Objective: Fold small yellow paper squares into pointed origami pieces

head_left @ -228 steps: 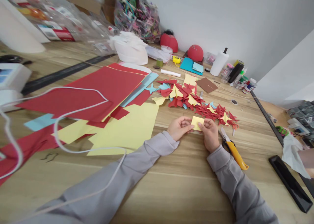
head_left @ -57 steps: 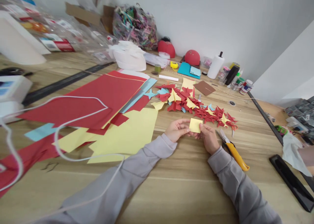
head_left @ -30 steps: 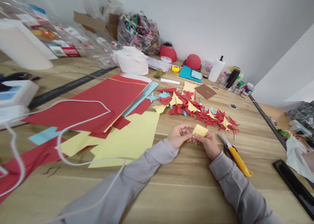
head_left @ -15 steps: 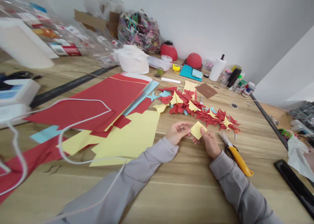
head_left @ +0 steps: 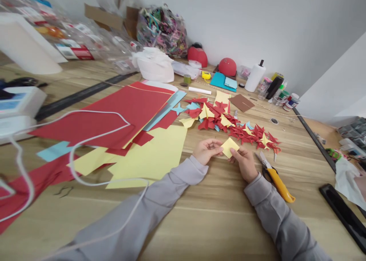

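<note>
A small yellow paper square [head_left: 229,147], turned like a diamond, is held up over the table between both hands. My left hand [head_left: 206,151] is closed, its thumb and fingers pinching the left corner. On the lower right edge, my right hand [head_left: 245,161] grips the paper between thumb and fingers. Just beyond the hands lies a long pile of folded red paper stars [head_left: 257,135] with a few yellow and blue ones. A box cutter [head_left: 278,182] with a yellow handle rests beside my right hand, partly over what looks like dark-handled scissors.
Large red sheets [head_left: 122,112] and yellow sheets [head_left: 154,158] lie at the left, crossed by a white cable [head_left: 77,154]. A brown paper piece [head_left: 241,102], a white bottle [head_left: 255,77] and small jars stand or lie farther back. A black tray [head_left: 341,215] is at the right.
My left hand now pinches the paper's left corner, where before its fingers were looser. The paper has shifted slightly left and up, and my right thumb sits lower on it.
</note>
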A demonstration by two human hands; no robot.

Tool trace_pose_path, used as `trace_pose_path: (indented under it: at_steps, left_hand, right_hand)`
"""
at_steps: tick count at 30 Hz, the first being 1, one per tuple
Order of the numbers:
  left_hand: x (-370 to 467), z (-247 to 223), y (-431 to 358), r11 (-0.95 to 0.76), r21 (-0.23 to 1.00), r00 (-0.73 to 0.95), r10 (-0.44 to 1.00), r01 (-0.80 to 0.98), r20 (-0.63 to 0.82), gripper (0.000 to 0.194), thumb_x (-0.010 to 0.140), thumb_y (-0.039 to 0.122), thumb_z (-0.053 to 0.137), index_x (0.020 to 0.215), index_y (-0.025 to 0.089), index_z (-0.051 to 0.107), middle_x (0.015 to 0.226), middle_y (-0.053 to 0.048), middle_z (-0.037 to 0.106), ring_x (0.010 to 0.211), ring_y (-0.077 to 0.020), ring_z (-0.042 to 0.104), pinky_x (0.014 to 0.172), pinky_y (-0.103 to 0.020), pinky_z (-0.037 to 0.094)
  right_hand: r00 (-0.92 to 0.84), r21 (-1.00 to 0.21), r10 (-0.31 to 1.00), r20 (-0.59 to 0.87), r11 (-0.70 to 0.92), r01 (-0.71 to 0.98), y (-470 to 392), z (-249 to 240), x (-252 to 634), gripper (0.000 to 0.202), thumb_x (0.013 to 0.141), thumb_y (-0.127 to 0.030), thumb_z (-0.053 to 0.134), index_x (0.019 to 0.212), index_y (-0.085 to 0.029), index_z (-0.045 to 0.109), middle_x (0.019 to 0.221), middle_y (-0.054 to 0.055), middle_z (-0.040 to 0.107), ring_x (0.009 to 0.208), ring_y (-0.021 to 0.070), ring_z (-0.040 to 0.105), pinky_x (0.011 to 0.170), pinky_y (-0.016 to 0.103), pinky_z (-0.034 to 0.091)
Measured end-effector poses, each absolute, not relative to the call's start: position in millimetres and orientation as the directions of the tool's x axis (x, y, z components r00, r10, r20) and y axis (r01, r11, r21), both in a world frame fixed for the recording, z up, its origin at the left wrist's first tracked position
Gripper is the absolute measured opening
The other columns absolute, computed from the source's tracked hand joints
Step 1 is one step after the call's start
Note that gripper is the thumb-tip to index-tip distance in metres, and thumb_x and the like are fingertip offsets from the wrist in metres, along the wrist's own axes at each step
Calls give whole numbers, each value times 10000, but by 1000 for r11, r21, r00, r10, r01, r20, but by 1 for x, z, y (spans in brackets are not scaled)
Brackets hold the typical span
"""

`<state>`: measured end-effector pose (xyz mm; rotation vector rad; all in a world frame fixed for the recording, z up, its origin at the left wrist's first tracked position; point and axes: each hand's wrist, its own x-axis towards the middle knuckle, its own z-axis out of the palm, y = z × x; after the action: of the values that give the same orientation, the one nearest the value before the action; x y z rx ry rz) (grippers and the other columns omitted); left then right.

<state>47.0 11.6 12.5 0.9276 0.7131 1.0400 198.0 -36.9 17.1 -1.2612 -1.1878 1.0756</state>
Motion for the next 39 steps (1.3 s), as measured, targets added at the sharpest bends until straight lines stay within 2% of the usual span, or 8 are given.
trace_pose_path:
  at_steps: [8,12,16,19,25,30,34,39]
  left_hand:
    - [45,11,14,263,854,352,931,-448,-102,378,439,265,800,730,105,619,477,16,601,414,-76,528,434,-190,446]
    - [46,10,16,254,842,335,938,-477,-93,372,446,262,796,737,104,625,463,27,583,390,-59,496,392,-163,397]
    - [49,12,14,242,831,316,945,-502,-84,357,516,324,764,760,107,621,516,13,606,456,-80,544,442,-186,428]
    - [50,11,11,212,866,340,939,-453,-52,445,419,223,810,801,107,614,646,-11,658,584,-110,604,565,-227,483]
    - [50,11,11,231,898,346,933,-374,-96,469,336,177,825,741,100,602,620,-14,653,565,-112,590,572,-242,479]
    - [50,12,13,166,909,246,966,-381,-73,399,409,264,807,718,110,607,576,11,613,480,-77,531,466,-200,432]
    - [52,14,12,231,863,264,957,-449,-119,468,419,331,800,782,128,585,627,22,599,549,-121,585,459,-241,497]
    - [51,18,8,283,846,298,942,-452,-156,488,435,324,796,818,126,568,704,1,609,624,-162,614,466,-306,548]
  right_hand:
    - [-21,-998,1000,-20,-18,66,-38,22,199,276,675,-394,650,559,-144,638,470,7,594,428,95,499,462,225,377]
    - [0,-998,1000,-12,-12,59,-39,22,196,299,682,-410,633,543,-146,646,461,8,586,434,96,497,467,226,370]
    - [25,-998,999,20,19,64,-39,20,194,304,708,-412,608,564,-147,648,456,3,574,439,96,492,472,227,362]
    - [3,-995,999,44,44,93,-40,19,193,321,739,-413,575,572,-146,637,464,0,566,451,97,496,481,227,368]
    - [32,-984,992,121,116,138,-41,18,192,206,719,-363,620,710,-160,589,546,-27,564,474,84,476,476,213,372]
    - [39,-973,983,182,174,151,-41,15,189,210,714,-336,628,829,-168,576,592,-28,556,497,96,503,485,226,408]
    - [72,-918,948,309,278,282,-44,14,188,351,787,-305,544,1116,-184,522,646,-22,556,542,110,535,546,253,444]
    - [62,-743,888,456,341,576,-48,12,188,376,819,-266,492,1183,-176,514,648,-13,544,560,110,524,571,251,445]
